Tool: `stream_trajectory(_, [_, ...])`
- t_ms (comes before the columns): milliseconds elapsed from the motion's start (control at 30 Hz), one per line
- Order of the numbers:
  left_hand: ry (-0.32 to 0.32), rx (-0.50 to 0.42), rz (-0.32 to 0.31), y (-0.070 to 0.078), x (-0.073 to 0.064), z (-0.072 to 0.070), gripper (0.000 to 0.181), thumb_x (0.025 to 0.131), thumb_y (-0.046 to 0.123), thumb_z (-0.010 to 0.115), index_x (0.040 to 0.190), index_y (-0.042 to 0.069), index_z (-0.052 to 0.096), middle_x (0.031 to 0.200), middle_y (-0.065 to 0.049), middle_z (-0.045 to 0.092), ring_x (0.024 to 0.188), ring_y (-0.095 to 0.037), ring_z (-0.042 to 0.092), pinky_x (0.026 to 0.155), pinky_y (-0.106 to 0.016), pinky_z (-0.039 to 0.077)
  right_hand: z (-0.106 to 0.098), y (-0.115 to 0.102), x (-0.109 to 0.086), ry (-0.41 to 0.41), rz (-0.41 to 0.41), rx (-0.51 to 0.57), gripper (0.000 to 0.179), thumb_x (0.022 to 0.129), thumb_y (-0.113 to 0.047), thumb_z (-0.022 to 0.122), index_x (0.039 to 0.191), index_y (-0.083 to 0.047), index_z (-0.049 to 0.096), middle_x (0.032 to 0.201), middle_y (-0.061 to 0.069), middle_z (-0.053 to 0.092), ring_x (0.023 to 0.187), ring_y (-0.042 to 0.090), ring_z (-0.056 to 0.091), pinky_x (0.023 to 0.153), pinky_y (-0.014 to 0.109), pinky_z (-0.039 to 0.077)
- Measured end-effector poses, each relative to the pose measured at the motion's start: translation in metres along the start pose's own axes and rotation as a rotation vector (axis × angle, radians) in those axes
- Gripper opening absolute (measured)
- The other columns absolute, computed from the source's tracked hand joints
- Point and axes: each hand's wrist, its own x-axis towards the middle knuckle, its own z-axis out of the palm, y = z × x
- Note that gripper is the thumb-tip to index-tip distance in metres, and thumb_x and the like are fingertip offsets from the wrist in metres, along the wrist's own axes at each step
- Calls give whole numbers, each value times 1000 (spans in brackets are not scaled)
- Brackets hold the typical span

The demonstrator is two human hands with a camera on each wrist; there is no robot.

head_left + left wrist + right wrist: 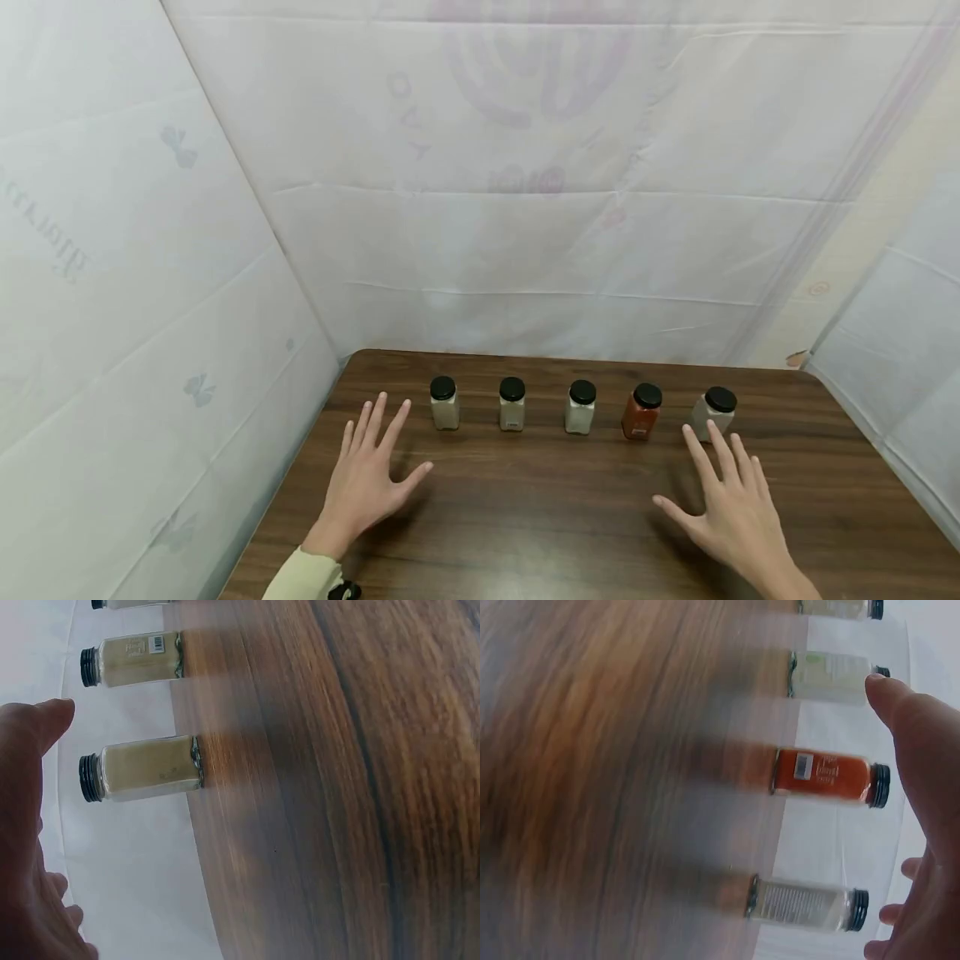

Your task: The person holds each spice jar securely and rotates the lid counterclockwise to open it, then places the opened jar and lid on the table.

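Note:
Several square glass spice jars with black lids stand upright in a row along the back of the table. At the left end is a jar of beige powder [446, 410], with a similar beige jar [512, 412] beside it. A pale-filled jar [580, 414] stands mid-row, then a jar of red-orange powder [641, 419]. The rightmost jar, greyish-white [702, 417], is partly hidden by fingertips. My left hand [367, 479] hovers with fingers spread, left of and in front of the leftmost jar. My right hand [731, 508] spreads its fingers before the rightmost jar, holding nothing.
The dark wood-grain table [525, 517] has rounded back corners. White printed sheeting [480, 250] hangs right behind its back edge, and more sheeting [150, 333] closes off the left side. A dark band circles the left wrist below a pale sleeve [306, 575].

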Motion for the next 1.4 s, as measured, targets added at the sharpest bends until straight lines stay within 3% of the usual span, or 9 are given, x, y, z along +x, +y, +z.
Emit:
stream_trajectory(233, [-8,-116,-23,-3,7,4,98,90,50,76,166,25,20,170,-20,13,151,-52,18,111,-73,28,2,-16,19,29,-37,117,119,74,-54,88,166,-21,21,165,22,25,138,60,33,104,76,30])
stream_trajectory(400, [-7,-194,-27,-5,13,9,98,91,45,77,166,26,17,169,-21,14,149,-53,21,104,-73,37,6,-28,33,52,-80,142,116,73,-52,89,164,-16,27,164,21,28,135,59,38,96,75,38])
stream_trajectory(633, [-17,-289,-42,-6,16,13,96,93,40,77,166,25,16,168,-21,17,147,-49,29,104,-70,40,12,-41,48,73,-131,163,113,72,-48,91,161,-11,32,158,26,35,133,57,42,92,73,43])
stream_trajectory(833, [-30,-330,-63,-10,19,17,93,94,36,77,165,13,22,166,-19,26,148,-42,33,110,-64,37,19,-55,58,62,-150,200,113,75,-43,91,164,-18,27,159,24,36,131,55,44,90,72,44])
stream_trajectory(967, [-25,-375,-97,-11,22,22,90,92,29,80,161,5,28,161,-20,37,143,-41,43,109,-60,41,25,-67,64,53,-156,233,109,77,-39,91,163,-16,29,159,22,36,131,52,45,91,71,45])
stream_trajectory(1133, [-26,-442,-149,-9,30,25,89,89,25,83,160,8,32,156,-21,44,133,-44,53,103,-59,47,30,-83,75,36,-177,298,102,79,-36,91,160,-8,35,157,22,39,134,46,47,96,67,47])
stream_trajectory(1400, [-38,-537,-169,-5,39,28,83,90,16,82,158,7,35,152,-24,48,131,-45,55,104,-56,48,35,-111,89,-67,-178,435,97,85,-35,86,161,-9,32,160,18,38,143,40,40,107,62,42])
